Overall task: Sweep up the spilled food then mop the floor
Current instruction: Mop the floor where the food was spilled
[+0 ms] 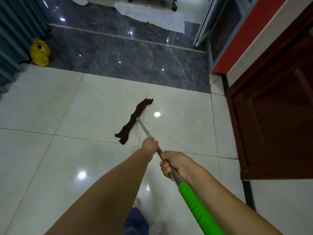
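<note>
both hands, left [149,144] ahead of right [171,164], wrap the mop [147,131] pole above its limp cloth [133,121]. the pole looks light and stiff; the green grip [198,209] behind the right hand offers better hold.

1 mop [196,206], 1 brown cloth [129,127], 2 hands: L hand [149,144], R hand [174,164], 1 yellow bag [40,52]

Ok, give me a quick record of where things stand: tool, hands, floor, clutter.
tool: silver metal mop pole with green grip, far end at the mop head
mop head: dark brown cloth strip, lying on the floor
left hand: grips bare pole, nearer the cloth
right hand: grips pole just ahead of the green grip
floor: glossy white tiles, no food bits visible
clutter: yellow plastic bag beside teal curtain; white sheet on dark marble floor
</note>
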{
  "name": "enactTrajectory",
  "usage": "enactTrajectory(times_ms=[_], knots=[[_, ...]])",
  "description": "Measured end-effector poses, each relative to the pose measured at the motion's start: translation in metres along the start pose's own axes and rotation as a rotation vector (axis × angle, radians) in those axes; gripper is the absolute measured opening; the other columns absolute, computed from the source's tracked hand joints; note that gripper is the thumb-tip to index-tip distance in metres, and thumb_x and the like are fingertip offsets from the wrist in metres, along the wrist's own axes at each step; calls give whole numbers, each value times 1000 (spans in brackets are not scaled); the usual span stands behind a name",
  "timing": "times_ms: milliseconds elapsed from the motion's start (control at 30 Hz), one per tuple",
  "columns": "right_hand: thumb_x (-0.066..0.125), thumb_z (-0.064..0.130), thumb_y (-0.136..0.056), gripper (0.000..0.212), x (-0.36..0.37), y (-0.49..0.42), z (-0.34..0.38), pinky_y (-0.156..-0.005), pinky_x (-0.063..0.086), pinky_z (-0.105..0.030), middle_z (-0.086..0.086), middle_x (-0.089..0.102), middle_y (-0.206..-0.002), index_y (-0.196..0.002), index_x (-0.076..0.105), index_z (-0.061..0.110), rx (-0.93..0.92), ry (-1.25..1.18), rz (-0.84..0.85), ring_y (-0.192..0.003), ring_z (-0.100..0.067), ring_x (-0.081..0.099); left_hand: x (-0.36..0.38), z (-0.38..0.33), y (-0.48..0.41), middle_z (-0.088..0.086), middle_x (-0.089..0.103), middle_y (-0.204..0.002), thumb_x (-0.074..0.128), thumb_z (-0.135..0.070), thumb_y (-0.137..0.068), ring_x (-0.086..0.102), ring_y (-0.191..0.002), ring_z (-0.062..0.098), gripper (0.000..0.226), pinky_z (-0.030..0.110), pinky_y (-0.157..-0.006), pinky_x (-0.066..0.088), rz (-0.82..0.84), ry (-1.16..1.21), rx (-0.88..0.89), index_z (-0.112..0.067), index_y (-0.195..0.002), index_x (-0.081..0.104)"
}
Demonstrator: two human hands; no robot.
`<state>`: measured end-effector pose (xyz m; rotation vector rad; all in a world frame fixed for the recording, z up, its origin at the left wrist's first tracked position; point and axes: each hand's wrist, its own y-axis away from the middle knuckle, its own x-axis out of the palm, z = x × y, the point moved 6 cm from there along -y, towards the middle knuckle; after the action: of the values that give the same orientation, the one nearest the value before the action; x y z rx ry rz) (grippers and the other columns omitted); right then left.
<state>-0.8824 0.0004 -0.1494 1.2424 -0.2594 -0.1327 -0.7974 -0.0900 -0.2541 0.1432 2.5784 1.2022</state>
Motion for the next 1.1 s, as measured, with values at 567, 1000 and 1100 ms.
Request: enactTrajectory(times_ms=[567, 1000, 1100], knots=[[35, 3, -98, 23, 95, -77, 77, -33, 28, -8, -7, 39, -64, -81, 46, 14, -61, -15, 72, -26, -7, 34, -90, -51, -111, 19, 51, -135, 40, -2, -95, 54, -117, 29, 28, 34, -105, 43, 22, -16, 61, -5, -115, 60], [36, 4, -96, 23, 68, -56, 1, -31, 27, -11, -7, 41, -63, -82, 51, 14, -36, -166, 57, -31, -8, 34, -60, -6, -62, 22, 49, -137, 41, -1, -95, 53, -123, 34, 42, 19, -62, 47, 121, -174, 50, 1, -136, 44], [37, 5, -97, 19, 56, -41, -27, -31, 27, -10, -6, 40, -62, -83, 48, 14, -21, -234, 71, -30, -7, 34, -47, 11, -41, 21, 49, -138, 41, -2, -95, 53, -124, 33, 41, 19, -66, 48, 128, -238, 62, 0, -136, 45]])
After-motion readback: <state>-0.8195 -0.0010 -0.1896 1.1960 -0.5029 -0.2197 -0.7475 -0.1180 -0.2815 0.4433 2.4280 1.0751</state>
